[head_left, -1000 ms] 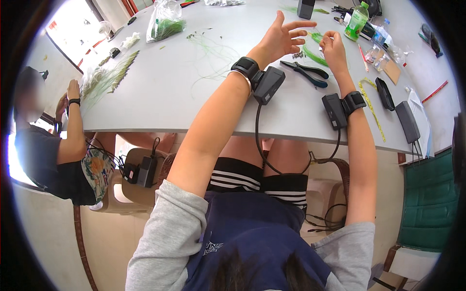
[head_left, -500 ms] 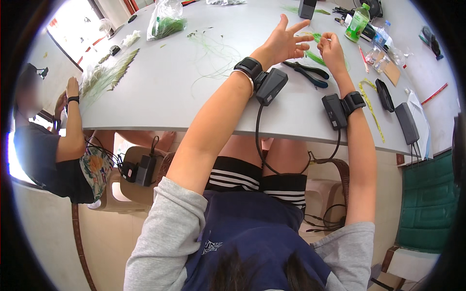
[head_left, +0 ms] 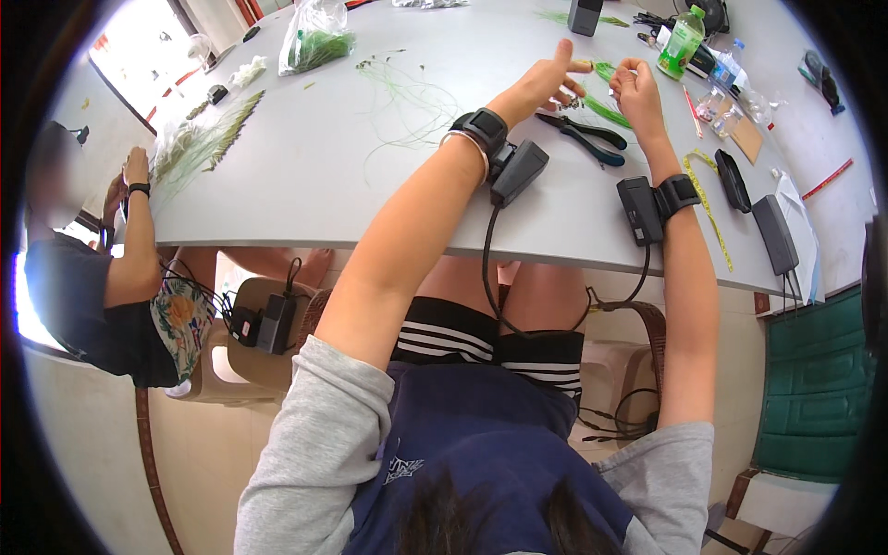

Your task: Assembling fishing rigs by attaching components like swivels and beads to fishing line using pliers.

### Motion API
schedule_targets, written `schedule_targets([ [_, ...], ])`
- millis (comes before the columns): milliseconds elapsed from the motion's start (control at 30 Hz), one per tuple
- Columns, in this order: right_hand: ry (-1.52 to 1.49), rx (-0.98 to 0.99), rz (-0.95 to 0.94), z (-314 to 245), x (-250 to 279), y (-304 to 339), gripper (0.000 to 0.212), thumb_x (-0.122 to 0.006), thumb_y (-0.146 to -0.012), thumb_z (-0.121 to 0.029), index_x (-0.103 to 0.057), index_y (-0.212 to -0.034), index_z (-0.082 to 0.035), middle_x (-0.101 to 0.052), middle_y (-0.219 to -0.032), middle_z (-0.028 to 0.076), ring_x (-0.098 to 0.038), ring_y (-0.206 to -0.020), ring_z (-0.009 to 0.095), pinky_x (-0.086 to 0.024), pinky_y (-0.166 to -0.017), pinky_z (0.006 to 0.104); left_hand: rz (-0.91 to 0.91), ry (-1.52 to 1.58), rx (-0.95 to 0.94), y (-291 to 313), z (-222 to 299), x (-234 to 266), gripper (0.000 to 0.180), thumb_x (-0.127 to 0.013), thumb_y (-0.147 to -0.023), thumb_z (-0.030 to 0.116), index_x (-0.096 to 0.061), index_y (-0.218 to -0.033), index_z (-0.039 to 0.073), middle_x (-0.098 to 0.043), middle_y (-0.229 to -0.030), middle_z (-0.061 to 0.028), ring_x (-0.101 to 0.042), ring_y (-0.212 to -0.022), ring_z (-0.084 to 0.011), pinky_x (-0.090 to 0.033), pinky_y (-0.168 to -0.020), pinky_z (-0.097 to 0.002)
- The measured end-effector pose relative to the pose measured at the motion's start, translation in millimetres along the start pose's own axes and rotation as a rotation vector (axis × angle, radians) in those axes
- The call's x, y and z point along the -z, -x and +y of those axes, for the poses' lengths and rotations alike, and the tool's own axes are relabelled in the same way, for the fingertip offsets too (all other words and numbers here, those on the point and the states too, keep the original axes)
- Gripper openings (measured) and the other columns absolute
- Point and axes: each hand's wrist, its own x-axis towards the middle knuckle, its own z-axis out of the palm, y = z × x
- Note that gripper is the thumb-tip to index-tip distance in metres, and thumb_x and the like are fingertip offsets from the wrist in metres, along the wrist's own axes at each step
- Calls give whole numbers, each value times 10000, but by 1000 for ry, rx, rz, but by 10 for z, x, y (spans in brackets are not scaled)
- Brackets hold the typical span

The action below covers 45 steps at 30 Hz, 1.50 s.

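Small pale print on navy shirt (head_left: 490, 430); green-looking bottle (head_left: 682, 42), upper R, bears a label; thin bright-green strands (head_left: 606, 111) lie on table (head_left: 277, 166) btwn hands, beside dark pliers (head_left: 592, 143); L hand (head_left: 548, 83) loosely spread, thumb up; R hand (head_left: 638, 92) fingertips bunched, can't tell if gripping one; clear plastic bag (head_left: 301, 23), upper L, holds green strand bundle (head_left: 321, 48).

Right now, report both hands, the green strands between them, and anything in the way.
Left hand open, thumb raised. Right hand curled, hold unclear. Green strands between them. Dark-handled pliers close by, near side.
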Motion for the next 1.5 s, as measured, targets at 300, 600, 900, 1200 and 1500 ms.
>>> schedule_targets([
  [300, -34, -47, 17, -101, -41, 28, 130, -442, -869, -135, -463, -888, -8, -531, -634, 37, -463, -522, 72, -385, -476, 203, -162, 726, -134, -46, -30, 115, 748, -78, -841, 612, -595, -1035, 106, -483, -749, -10, -398, -621, -113, -383, -547, -253],
  [600, -28, 8, -30, -121, -20, 14, 139, -438, -876, -144, -464, -885, -8, -537, -640, 44, -476, -536, 78, -392, -486, 206, 211, -290, -121, -56, -67, 119, 489, -324, -861, 509, -660, -950, 165, -598, -798, -21, -486, -656, -107, -414, -576, -254],
  [900, 96, 90, -254, -212, -194, 144, 128, -419, -881, -127, -458, -889, -5, -541, -669, 58, -520, -613, 122, -437, -588, 258, 118, 523, -118, -2, -99, 86, 316, -552, -830, 273, -547, -1097, 103, -571, -1017, -57, -522, -920, -135, -442, -773, -277],
  [1200, 72, 6, -318, -105, -132, 113, 141, -415, -889, -133, -454, -926, -4, -548, -714, 68, -538, -653, 117, -452, -620, 248, 79, 528, -174, -4, -111, 46, 263, -617, -788, 197, -571, -999, 46, -592, -961, -83, -573, -901, -168, -465, -804, -278],
  [1500, 58, -16, -297, -164, -107, 120, 115, -425, -881, -114, -451, -920, -9, -559, -748, 59, -544, -667, 111, -455, -624, 238, 27, 355, -136, 16, -113, 41, 309, -637, -767, 277, -591, -955, 37, -603, -922, -70, -580, -872, -140, -463, -766, -255],
])
